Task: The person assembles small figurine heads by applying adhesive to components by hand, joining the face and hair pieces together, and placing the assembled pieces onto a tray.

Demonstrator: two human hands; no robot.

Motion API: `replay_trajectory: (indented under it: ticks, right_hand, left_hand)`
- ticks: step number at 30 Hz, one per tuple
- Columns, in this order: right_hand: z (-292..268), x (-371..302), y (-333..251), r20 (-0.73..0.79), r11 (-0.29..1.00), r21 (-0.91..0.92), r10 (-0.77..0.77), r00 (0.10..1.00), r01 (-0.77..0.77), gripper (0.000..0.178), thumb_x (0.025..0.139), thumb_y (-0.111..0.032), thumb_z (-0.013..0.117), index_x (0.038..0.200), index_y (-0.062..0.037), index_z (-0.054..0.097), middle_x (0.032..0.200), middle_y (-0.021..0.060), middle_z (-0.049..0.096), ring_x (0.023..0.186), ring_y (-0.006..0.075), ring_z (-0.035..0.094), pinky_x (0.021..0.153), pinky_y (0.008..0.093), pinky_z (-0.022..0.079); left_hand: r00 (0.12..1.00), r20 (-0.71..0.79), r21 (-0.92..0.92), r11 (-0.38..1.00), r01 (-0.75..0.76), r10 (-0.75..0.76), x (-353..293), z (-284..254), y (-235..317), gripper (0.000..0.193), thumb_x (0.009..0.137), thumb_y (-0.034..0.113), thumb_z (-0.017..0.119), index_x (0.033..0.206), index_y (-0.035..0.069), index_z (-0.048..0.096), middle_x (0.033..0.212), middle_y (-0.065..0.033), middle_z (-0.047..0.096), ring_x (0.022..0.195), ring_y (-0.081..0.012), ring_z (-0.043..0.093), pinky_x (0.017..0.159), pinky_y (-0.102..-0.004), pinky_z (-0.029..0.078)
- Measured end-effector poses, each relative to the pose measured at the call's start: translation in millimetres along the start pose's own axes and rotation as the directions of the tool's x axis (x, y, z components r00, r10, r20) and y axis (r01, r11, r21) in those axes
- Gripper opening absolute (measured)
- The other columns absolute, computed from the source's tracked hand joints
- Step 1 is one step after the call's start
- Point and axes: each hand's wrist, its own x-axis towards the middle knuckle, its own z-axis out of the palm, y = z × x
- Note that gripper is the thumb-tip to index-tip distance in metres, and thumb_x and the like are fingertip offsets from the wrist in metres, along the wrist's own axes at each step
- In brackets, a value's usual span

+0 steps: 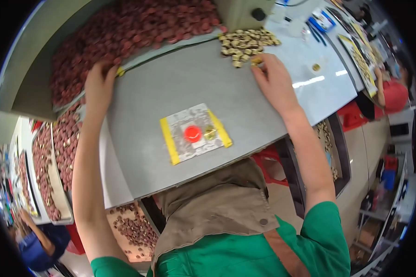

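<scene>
Two heaps: dusky red discs [138,27] behind a pale edging strip [171,48], cream-and-gold pieces [245,44] loose on the far right of the grey table [148,106].
Left hand [100,87]: half curled at the near edge of the red discs; grip on one hidden, can't tell.
Right hand [273,79]: thumb and fingers bent close together beside the gold heap, yellowish piece [257,60] at the tips; pinched or just touched, can't tell.
Square mat [196,113]: near the front of the table, yellow tape [168,143] along two sides, bright red disc [192,134] and shiny gold piece [210,133] side by side on top.
Red heap: probably the sketchiest bit, possible little landslide over the strip from digging in too low.
Gold heap: no lip visible, so easily scattered by a careless knuckle.
Fingertips: tiny piece, easy fumble from a lopsided pinch.
Forearms: one either side of the mat, so risk of knocking the red disc askew with a low wrist.
Apron [208,198]: likely landing spot for anything rolled off the front.
</scene>
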Motion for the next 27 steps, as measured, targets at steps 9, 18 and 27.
replay_trajectory:
  ticks: [9,18,27]
  right_hand:
    - [-12,-15,-19,-0.087,0.979,0.175,-0.086,0.992,0.101,0.021,0.078,-0.006,0.06,0.098,-0.0046,0.053,0.091,0.0153,0.054,0.086,0.0342,0.055,0.072,0.0396,0.046]
    - [-27,-20,-57,0.282,0.924,0.112,-0.382,0.88,0.366,0.024,0.078,-0.021,0.068,0.092,-0.0053,0.057,0.088,0.0102,0.054,0.083,0.0273,0.056,0.071,0.0366,0.047]
    - [-29,-30,-96,0.432,0.967,0.253,-0.129,0.893,0.017,0.029,0.08,-0.016,0.068,0.106,-0.0058,0.058,0.095,0.0089,0.055,0.083,0.0222,0.056,0.072,0.031,0.047]
  left_hand:
    - [0.793,0.263,-0.664,0.494,0.562,-0.549,-69,-47,84,0.023,0.094,0.02,0.053,0.111,0.004,0.056,0.094,0.0028,0.052,0.074,-0.0033,0.044,0.066,-0.0167,0.037]
    - [0.812,0.395,-0.839,0.19,0.51,-0.43,-152,-45,132,0.021,0.092,0.007,0.054,0.113,0.003,0.053,0.105,-0.0049,0.056,0.08,-0.0091,0.05,0.071,-0.0221,0.043]
    - [0.783,0.534,-0.842,-0.287,0.457,-0.318,-173,-35,145,0.027,0.096,0.014,0.048,0.12,0.002,0.05,0.099,-0.004,0.057,0.087,-0.0112,0.056,0.079,-0.0245,0.047]
